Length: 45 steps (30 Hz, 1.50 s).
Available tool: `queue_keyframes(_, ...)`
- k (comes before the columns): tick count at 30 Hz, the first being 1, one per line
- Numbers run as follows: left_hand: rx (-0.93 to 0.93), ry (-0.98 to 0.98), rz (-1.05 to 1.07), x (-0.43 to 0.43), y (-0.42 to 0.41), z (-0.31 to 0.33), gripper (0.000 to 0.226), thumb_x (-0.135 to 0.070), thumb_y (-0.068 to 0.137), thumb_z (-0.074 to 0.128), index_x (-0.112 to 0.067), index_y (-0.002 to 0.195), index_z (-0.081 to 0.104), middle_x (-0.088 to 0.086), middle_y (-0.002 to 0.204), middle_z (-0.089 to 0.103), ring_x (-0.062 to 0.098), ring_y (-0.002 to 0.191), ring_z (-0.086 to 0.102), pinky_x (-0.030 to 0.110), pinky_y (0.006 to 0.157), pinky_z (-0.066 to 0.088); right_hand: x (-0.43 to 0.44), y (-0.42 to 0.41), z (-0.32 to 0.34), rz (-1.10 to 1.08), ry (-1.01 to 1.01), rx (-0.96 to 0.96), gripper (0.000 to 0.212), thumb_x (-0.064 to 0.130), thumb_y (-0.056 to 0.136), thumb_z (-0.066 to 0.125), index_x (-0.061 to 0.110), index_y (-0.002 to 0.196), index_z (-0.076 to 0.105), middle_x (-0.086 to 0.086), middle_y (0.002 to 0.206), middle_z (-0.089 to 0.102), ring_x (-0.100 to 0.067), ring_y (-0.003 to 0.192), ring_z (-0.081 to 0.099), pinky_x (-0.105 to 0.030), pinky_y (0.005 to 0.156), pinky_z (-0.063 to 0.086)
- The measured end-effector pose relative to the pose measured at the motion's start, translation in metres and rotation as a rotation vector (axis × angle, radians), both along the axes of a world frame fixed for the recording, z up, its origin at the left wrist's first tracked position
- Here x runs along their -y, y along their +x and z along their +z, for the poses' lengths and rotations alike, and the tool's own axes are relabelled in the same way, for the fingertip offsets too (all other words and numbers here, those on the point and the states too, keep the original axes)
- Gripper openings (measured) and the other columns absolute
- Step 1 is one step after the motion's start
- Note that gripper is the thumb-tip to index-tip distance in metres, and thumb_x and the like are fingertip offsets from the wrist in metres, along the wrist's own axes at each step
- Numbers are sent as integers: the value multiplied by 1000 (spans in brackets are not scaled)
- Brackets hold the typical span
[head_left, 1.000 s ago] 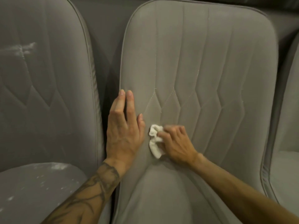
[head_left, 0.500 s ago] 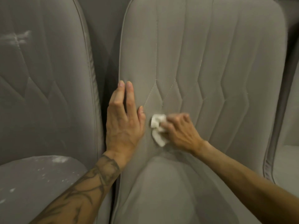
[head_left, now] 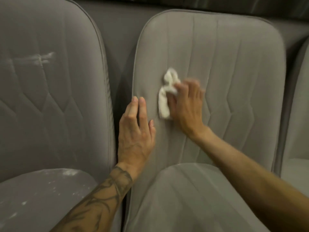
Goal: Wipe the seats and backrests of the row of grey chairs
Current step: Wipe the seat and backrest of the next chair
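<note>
Chairs, grey, padded: 3 in view, side by side in a row.

Backrests: 3.
- left backrest (head_left: 50, 106), w/ white smears (head_left: 41, 57) near top.
- middle backrest (head_left: 234, 72), w/ stitched zigzag lines, nearly all in frame.
- right chair (head_left: 301, 114), cut off at frame edge; only a strip of back + seat visible.

Seats: 3, all partly seen.
- left seat (head_left: 41, 198), dotted w/ white specks (head_left: 68, 173).
- middle seat (head_left: 192, 198), at bottom centre.

Cloth (head_left: 165, 96): 1, white, small, bunched. Lies against middle backrest, left of centre, approx. mid-height, just above and right of the left fingertips.

Hands: 2, bare.
- Left hand (head_left: 135, 136): flat on left edge of middle backrest, fingers straight and close together, holding nothing. Just beside the gap betw. left + middle chairs.
- Tattoo (head_left: 100, 203): 1, dark, on left forearm.
- Right hand (head_left: 187, 108): fingers bent over cloth, clamped on it, pressing it to the fabric. Fingertips blurred. Cloth sticking out past thumb side.

Hands near each other, not touching.
</note>
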<state>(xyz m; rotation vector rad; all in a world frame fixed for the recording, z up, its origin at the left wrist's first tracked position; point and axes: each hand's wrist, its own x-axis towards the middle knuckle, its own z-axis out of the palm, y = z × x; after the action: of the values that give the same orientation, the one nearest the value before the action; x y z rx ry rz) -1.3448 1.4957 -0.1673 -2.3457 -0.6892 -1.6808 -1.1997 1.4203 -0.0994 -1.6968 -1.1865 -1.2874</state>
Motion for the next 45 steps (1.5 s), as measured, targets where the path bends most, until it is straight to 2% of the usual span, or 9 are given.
queue_keyframes(5,-178,37,-42,-4,-31,15,57,-24,109,46,-3,161,35,18,159,42,29,144,45,51,117,37,-39,-24,113,-20,160,-134,33,36,100,55,6,112,64,-17,109,59,-33,98,58,-45,80,44)
queue_keyframes(11,-183,32,41,-47,-79,48,57,-23,108,46,-4,160,34,19,160,38,33,154,32,53,129,17,-19,-57,71,79,-310,136,32,34,101,58,6,114,65,-20,113,59,-37,100,58,-45,84,41)
queue_keyframes(17,-253,52,14,-68,-80,43,61,-27,110,40,-3,164,24,19,167,28,32,160,20,57,129,18,-65,-32,158,-177,-40,-40,39,43,99,46,12,117,60,-13,120,56,-27,103,54,-26,79,24)
queue_keyframes(21,-211,17,-7,-67,-77,40,61,-26,110,39,-4,165,22,15,169,25,29,161,18,56,130,16,-39,-71,60,34,-200,-11,36,36,100,58,6,120,62,-18,114,57,-31,100,54,-38,85,43)
queue_keyframes(26,-280,-20,-24,-49,-102,12,61,-23,111,37,-4,166,19,16,172,22,32,162,15,55,129,22,21,-115,-67,154,-386,-124,32,32,97,65,14,121,54,-11,115,51,-25,100,51,-35,87,42)
queue_keyframes(30,-376,-136,-35,-13,-141,-36,64,-21,105,43,-2,164,25,19,170,26,35,159,24,59,123,34,13,-102,-37,80,-418,-37,26,34,98,59,17,115,51,-10,112,49,-27,96,51,-37,82,36)
queue_keyframes(35,-500,-312,-33,31,-172,-69,66,-23,98,39,1,159,36,19,165,38,35,149,44,56,116,45,-4,-117,-19,10,-260,-303,25,29,98,63,10,114,59,-12,110,54,-26,97,52,-41,83,44)
queue_keyframes(41,-583,-493,-50,56,-191,-90,71,-20,98,63,-3,161,34,11,169,30,28,148,47,43,119,37,80,-164,-133,256,-784,-337,24,33,105,49,12,110,59,-8,106,53,-30,91,56,-43,79,42)
queue_keyframes(45,-622,-488,-40,59,-195,-97,66,-31,99,39,-1,158,40,15,164,40,30,144,52,45,115,46,91,-143,-141,125,-983,-327,26,37,106,41,16,115,54,-5,112,50,-28,99,52,-40,84,39)
